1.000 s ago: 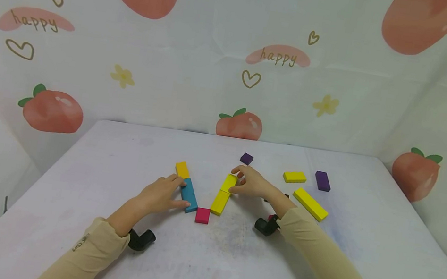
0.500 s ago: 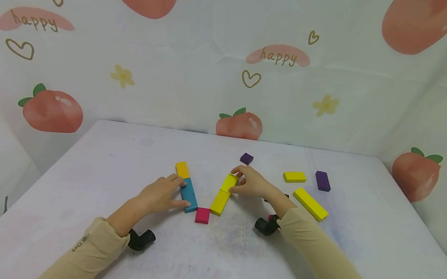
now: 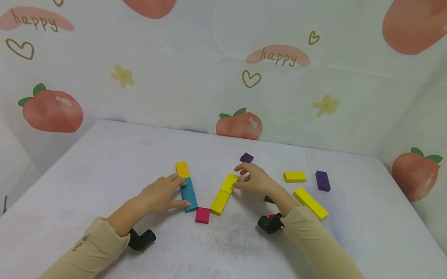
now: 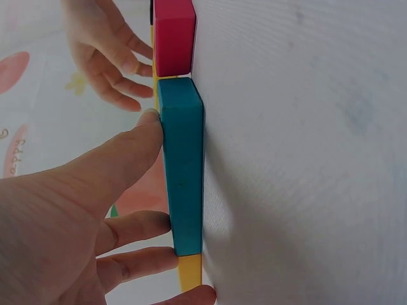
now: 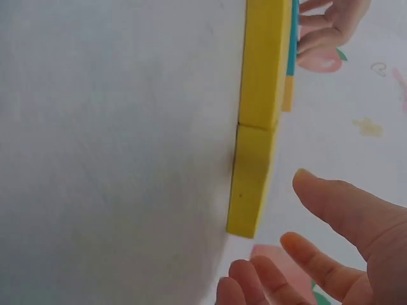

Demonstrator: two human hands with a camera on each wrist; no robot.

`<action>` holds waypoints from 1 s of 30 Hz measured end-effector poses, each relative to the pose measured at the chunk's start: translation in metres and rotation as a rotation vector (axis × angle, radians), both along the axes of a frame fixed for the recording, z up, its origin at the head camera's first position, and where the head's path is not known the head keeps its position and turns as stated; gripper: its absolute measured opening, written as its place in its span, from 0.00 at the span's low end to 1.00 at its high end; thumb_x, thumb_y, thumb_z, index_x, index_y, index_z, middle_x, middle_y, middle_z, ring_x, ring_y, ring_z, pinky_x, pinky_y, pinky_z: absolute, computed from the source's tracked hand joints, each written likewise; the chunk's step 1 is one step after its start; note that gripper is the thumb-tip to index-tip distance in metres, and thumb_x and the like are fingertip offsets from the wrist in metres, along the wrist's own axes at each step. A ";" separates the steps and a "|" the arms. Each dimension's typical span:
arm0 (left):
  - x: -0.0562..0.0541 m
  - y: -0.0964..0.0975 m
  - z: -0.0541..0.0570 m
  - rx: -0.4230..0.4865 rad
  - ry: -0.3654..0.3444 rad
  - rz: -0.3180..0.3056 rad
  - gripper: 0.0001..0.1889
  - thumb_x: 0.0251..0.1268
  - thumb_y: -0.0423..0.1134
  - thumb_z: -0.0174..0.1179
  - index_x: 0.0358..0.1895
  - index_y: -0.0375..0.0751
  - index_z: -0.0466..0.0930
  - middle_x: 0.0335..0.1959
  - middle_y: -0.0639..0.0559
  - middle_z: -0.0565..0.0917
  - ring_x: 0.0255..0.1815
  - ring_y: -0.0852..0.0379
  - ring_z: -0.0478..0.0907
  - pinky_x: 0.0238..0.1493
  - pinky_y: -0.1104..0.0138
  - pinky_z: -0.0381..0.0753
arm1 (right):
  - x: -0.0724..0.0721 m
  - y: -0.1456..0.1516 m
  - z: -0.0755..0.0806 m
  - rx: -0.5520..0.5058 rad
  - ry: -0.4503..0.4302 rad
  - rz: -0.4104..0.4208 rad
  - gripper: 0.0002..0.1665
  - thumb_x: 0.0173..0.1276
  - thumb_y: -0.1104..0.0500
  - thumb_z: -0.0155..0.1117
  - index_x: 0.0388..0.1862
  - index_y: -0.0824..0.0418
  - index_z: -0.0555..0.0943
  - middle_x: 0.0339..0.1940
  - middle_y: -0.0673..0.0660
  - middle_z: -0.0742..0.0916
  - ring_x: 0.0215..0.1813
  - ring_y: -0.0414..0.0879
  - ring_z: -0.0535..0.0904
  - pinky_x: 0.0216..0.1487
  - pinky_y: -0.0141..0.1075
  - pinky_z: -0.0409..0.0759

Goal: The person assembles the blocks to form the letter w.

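Observation:
In the head view, my left hand (image 3: 160, 193) rests its spread thumb and fingertips on a blue block (image 3: 188, 196) lying flat on the table. An orange block (image 3: 182, 169) adjoins the blue one's far end, and a finger reaches it in the left wrist view. By the near end sits a red square block (image 3: 202, 215). Two yellow blocks, a nearer one (image 3: 220, 202) and a farther one (image 3: 229, 182), lie end to end on the other side, so the row forms a V. Beside the farther yellow block hovers my right hand (image 3: 256, 181), fingers apart and holding nothing.
Beyond the right hand lies a small purple block (image 3: 246, 157). Farther right are a short yellow block (image 3: 294, 177), a long yellow block (image 3: 310, 204) and a purple block (image 3: 322, 181). A dark block (image 3: 269, 199) and a red piece (image 3: 272, 217) are partly hidden by the right arm.
My right hand has come off the farther yellow block, moving slightly up and to the right. The left hand and the blocks stay where they were.

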State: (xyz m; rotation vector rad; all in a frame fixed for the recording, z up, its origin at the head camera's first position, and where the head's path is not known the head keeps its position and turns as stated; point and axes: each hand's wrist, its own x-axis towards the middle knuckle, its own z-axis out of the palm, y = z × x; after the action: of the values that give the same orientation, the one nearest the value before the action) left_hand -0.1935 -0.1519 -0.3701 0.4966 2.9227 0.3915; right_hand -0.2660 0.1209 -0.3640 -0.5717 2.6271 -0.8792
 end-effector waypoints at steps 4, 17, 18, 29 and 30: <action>0.000 0.000 0.001 0.000 0.001 -0.001 0.31 0.57 0.53 0.62 0.57 0.35 0.71 0.60 0.39 0.72 0.46 0.45 0.72 0.51 0.53 0.78 | -0.005 0.006 0.002 -0.014 0.033 -0.018 0.26 0.63 0.56 0.63 0.58 0.65 0.71 0.54 0.66 0.79 0.51 0.57 0.79 0.54 0.43 0.80; -0.001 0.001 0.002 -0.011 0.003 -0.007 0.31 0.57 0.54 0.62 0.57 0.35 0.71 0.59 0.39 0.72 0.45 0.46 0.72 0.51 0.54 0.79 | -0.030 0.015 0.004 -0.050 0.076 -0.247 0.25 0.63 0.55 0.62 0.55 0.67 0.73 0.52 0.67 0.80 0.53 0.58 0.75 0.56 0.46 0.76; -0.001 0.001 0.002 -0.012 0.002 -0.006 0.31 0.57 0.54 0.62 0.57 0.35 0.71 0.59 0.39 0.72 0.45 0.46 0.72 0.51 0.54 0.79 | -0.032 0.016 0.003 -0.049 0.070 -0.264 0.25 0.63 0.55 0.62 0.55 0.67 0.73 0.52 0.67 0.80 0.53 0.58 0.75 0.56 0.46 0.76; -0.001 0.001 0.000 -0.006 -0.001 -0.003 0.32 0.57 0.54 0.62 0.58 0.35 0.71 0.60 0.38 0.72 0.47 0.45 0.72 0.51 0.53 0.78 | -0.045 0.018 0.000 -0.050 -0.009 -0.395 0.26 0.62 0.55 0.63 0.55 0.69 0.71 0.53 0.68 0.79 0.52 0.56 0.75 0.54 0.42 0.77; -0.001 0.001 0.000 -0.007 -0.001 -0.003 0.32 0.57 0.54 0.62 0.58 0.35 0.71 0.61 0.38 0.71 0.47 0.45 0.72 0.51 0.53 0.78 | -0.045 0.018 -0.001 -0.049 -0.021 -0.402 0.26 0.62 0.55 0.63 0.55 0.68 0.71 0.54 0.67 0.79 0.52 0.56 0.75 0.55 0.42 0.77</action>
State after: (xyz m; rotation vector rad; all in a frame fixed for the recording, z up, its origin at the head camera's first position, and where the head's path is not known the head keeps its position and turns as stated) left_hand -0.1947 -0.1514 -0.3701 0.5001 2.9208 0.3815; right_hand -0.3114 0.1390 -0.3647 -0.0392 2.7533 -1.0554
